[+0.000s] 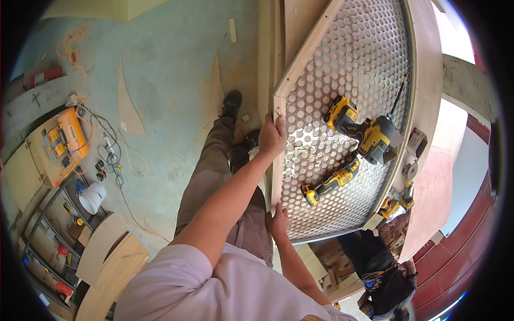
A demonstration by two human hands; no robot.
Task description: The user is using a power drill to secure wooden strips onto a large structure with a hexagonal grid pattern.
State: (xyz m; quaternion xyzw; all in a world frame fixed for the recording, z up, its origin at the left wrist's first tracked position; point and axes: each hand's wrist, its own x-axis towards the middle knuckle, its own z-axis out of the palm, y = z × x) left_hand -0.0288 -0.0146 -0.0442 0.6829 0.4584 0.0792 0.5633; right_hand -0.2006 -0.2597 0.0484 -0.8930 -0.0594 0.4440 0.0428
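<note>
A wooden frame [278, 155] edges a perforated metal sheet [321, 134] in front of me. Near the frame's corner, my left hand [273, 135] is closed around its near wooden rail. Lower along the same rail, my right hand [278, 222] is closed on it, fingers partly hidden. Lying on the metal sheet is a yellow and black cordless drill [375, 136] with a long bit. Beside it rests a slim yellow and black cordless power tool [334, 182], nearer my right hand.
More yellow tools [395, 207] and a roll of tape [410, 169] lie beyond the curved edge. Another person [383, 278] in dark clothing is at lower right. On the left are cables [110, 144], an orange case [72, 134], a white bucket [92, 198] and a rack [48, 241].
</note>
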